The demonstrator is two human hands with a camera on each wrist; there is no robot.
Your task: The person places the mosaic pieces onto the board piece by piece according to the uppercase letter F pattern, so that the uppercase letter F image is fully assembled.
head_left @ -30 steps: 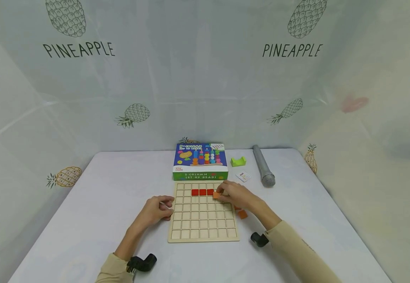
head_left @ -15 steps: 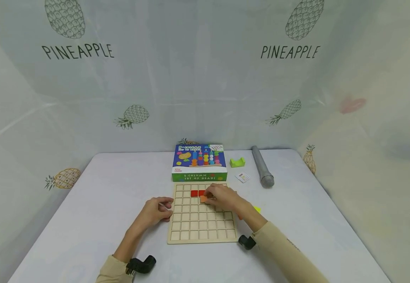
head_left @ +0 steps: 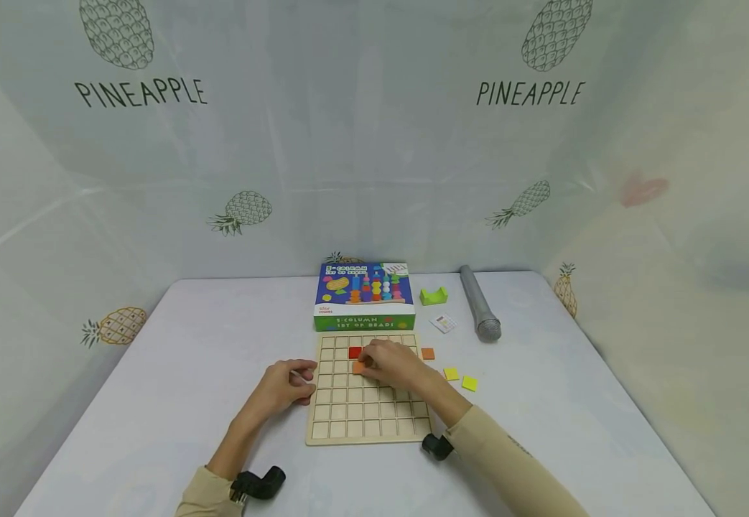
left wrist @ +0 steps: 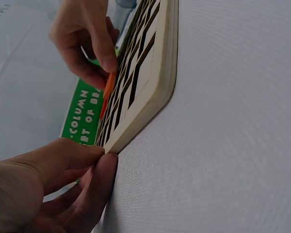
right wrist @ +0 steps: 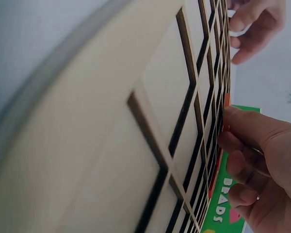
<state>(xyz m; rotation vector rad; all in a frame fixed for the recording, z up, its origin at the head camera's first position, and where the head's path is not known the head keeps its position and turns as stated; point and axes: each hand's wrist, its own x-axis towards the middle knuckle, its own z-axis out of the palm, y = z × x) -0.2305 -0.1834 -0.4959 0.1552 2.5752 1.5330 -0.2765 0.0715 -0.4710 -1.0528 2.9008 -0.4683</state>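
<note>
A wooden grid board (head_left: pixel 364 413) lies on the white table with a red tile (head_left: pixel 355 352) in one of its upper squares. More red (right wrist: pixel 214 179) shows along the same row in the right wrist view. Just below that row, my right hand (head_left: pixel 392 365) pinches an orange tile (head_left: pixel 357 368) between thumb and fingers, close over the squares. The orange tile (left wrist: pixel 109 85) is tilted in the left wrist view. My left hand (head_left: pixel 284 382) holds the board's left edge, thumb and fingertip (left wrist: pixel 106 167) right at the rim. My right hand hides part of the red row.
Right of the board lie another orange tile (head_left: pixel 428 353), a yellow tile (head_left: pixel 451 374) and a second yellow tile (head_left: pixel 470 383). Behind the board stands a bead-set box (head_left: pixel 364 294). A green piece (head_left: pixel 434 296), a small card (head_left: pixel 443 323) and a grey microphone (head_left: pixel 480 305) lie nearby.
My right hand has moved left across the board with the orange tile, uncovering the orange and yellow tiles at the right and covering part of the red row. My left hand stays put.
</note>
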